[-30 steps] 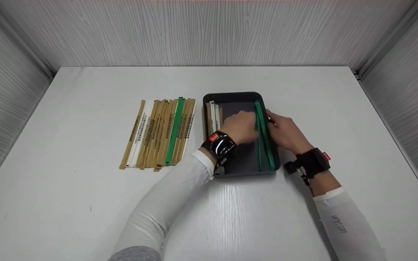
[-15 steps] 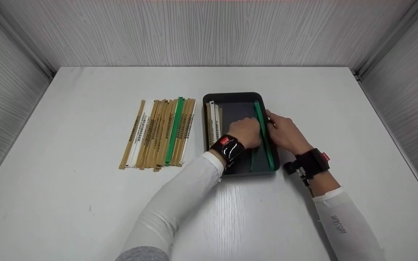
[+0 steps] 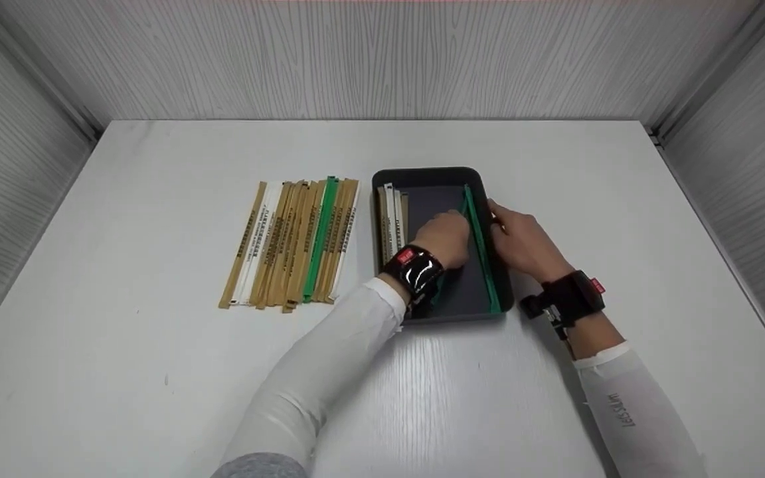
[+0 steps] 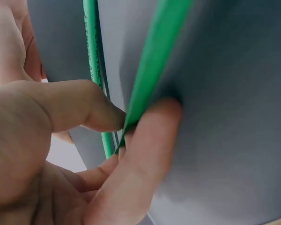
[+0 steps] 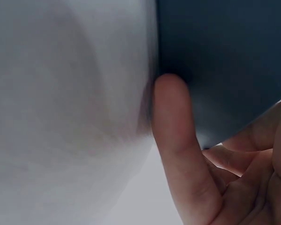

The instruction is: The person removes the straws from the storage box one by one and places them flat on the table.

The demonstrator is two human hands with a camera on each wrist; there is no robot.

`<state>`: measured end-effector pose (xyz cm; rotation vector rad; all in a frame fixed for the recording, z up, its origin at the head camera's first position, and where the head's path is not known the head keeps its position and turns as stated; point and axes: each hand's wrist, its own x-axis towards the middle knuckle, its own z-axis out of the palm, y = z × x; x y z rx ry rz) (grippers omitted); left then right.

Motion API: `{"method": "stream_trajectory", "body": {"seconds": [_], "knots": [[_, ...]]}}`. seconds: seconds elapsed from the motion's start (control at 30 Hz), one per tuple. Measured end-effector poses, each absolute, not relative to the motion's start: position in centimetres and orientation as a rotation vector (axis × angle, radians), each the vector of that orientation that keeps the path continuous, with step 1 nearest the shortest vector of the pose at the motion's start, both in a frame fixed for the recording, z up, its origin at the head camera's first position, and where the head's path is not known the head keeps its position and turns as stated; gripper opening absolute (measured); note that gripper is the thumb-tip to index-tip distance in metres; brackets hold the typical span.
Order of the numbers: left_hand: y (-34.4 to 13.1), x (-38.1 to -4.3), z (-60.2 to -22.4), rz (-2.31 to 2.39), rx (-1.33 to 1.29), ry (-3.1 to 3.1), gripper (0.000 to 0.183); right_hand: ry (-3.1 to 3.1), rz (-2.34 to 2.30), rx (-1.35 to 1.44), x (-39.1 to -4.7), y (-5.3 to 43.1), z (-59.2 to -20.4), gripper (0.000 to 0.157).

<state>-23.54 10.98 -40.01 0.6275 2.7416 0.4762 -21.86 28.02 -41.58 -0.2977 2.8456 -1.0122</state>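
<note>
In the head view, a dark rectangular tray (image 3: 425,178) holds slim paper-wrapped straws. My left hand (image 3: 445,238) reaches into it. Between thumb and finger, in the left wrist view, it pinches a green wrapped straw (image 4: 152,70), mostly hidden under the hand from above. Another green straw (image 3: 482,249) leans along the tray's right wall. Brown and white straws (image 3: 393,216) lie side by side at the left wall. My right hand (image 3: 522,242) is outside the tray at its right side; in the right wrist view a straight digit (image 5: 173,112) presses the dark wall.
Left of the tray, on the white table (image 3: 176,372), lies a row of brown and white wrapped straws (image 3: 289,245) with a green one (image 3: 319,242) among them. Grey wood-grain panels (image 3: 369,60) stand behind and at both sides.
My left hand has moved slightly toward me and right. The green straw in it has come away from the right wall, its near end swinging left. My right hand has stayed put.
</note>
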Motion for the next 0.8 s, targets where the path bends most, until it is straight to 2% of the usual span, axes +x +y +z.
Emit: {"method": "stream_trajectory", "body": {"seconds": [0.13,0.33,0.6,0.67,0.8], "knots": [[10.8,-23.5,-39.7,0.466,0.616,2.757,0.034,2.856,-0.994,-0.303,-21.9,28.1,-41.6,0.052],[9.5,-23.7,-39.3,0.567,0.605,2.779,0.02,2.864,-0.964,-0.285,-21.9,28.2,-41.6,0.052],[8.0,-23.7,-37.3,0.87,0.506,2.726,0.055,2.854,-0.971,-0.276,-21.9,28.3,-41.6,0.052],[7.6,-23.7,-36.6,0.929,0.513,2.72,0.057,2.854,-0.977,-0.275,-21.9,28.2,-41.5,0.052],[6.2,-23.7,-35.6,1.023,0.548,2.745,0.043,2.861,-0.979,-0.282,-21.8,28.1,-41.5,0.052]]}}
